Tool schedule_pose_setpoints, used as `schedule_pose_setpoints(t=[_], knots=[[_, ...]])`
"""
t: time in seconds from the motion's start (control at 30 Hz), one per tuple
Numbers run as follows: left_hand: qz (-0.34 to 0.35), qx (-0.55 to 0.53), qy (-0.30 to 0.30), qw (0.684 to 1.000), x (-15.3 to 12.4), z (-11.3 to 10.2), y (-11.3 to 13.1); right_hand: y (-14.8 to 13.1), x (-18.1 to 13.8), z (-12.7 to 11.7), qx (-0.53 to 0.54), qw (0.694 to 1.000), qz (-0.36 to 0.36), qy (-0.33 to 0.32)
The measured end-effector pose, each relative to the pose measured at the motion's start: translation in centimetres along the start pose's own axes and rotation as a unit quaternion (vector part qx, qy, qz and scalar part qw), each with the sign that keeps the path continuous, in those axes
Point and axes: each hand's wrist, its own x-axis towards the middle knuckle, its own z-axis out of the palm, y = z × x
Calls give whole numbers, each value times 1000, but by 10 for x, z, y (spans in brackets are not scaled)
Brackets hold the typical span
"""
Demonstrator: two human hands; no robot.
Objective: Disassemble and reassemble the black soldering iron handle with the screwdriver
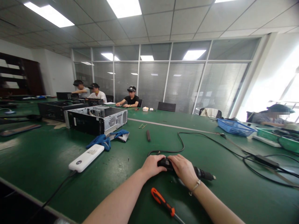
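Both hands are on a black electric drill [205,174], which lies along the green table with its chuck end pointing right. My left hand [150,166] is wrapped round the left end of the tool, thumb in front. Over the middle part rests my right hand [183,169], fingers curled on the far side and partly hidden; the hands cover much of the drill body. A thin black cord [183,144] runs from near my left hand across the table. Close in front of my forearms lies a screwdriver [162,200] with an orange and black handle.
Left of my hands lie a white power bank [86,158] with a cable, blue gloves [100,142] and an open computer case [98,119]. A dark bar [148,136] lies ahead. Blue basket [235,127] and green basket [277,137] stand right. Several people sit around the table.
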Motion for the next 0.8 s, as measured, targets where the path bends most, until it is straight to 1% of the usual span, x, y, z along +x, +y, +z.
schedule_pose_setpoints(t=[0.33,0.47,0.67,0.8], knots=[[5,-4,3,1000,0,0,-1,-1,0,-2,15,1000,2,-5],[5,-1,1,1000,0,0,-2,0,-2,-2,33,999,15,-7],[10,3,-1,1000,-1,1,-4,1,-8,0,65,997,33,12],[11,3,-1,1000,-1,1,-3,-4,-10,-9,84,995,33,35]])
